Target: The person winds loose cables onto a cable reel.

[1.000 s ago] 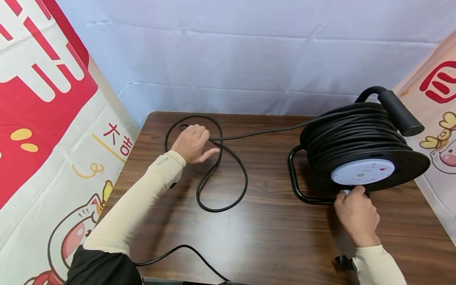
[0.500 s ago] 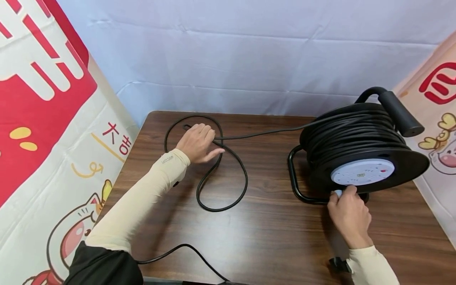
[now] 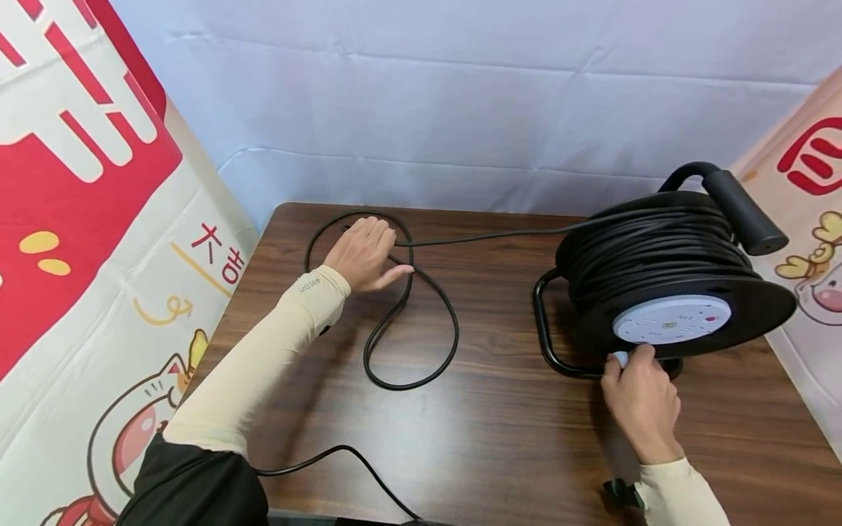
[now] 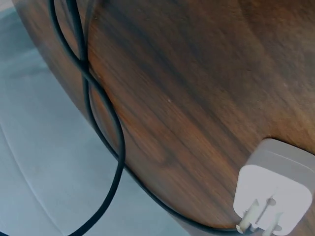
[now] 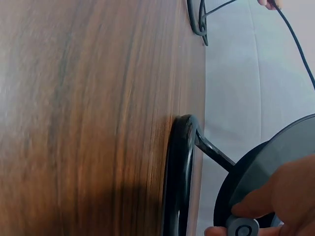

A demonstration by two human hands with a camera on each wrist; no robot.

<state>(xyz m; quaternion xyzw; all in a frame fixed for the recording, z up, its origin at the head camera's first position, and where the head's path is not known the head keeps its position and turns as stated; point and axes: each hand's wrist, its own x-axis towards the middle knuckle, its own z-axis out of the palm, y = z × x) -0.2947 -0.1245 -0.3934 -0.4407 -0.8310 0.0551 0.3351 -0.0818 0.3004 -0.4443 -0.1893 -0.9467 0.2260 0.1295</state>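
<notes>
In the head view a black cable reel [image 3: 647, 248] stands on its tube frame at the right, with a white socket face [image 3: 671, 319] on its near side. My right hand [image 3: 641, 405] grips the small pale knob [image 3: 621, 358] below that face; the right wrist view shows finger and thumb around the knob [image 5: 242, 227]. At the left, my left hand [image 3: 360, 254] holds the black cable [image 3: 487, 237], which runs taut to the top of the reel. Loose cable loops [image 3: 454, 321] lie on the table around it. A white plug with metal pins [image 4: 273, 199] shows in the left wrist view.
The wooden table [image 3: 500, 438] ends at a pale cloth backdrop [image 3: 421, 109]. Printed banners hang at the left and right. The reel's black handle [image 3: 746, 212] leans out over its right side. Another cable [image 3: 342, 447] crosses the near table edge.
My right hand and the knob have shifted left along the reel's lower side. My left hand has moved slightly right and back, with the taut cable a little higher.
</notes>
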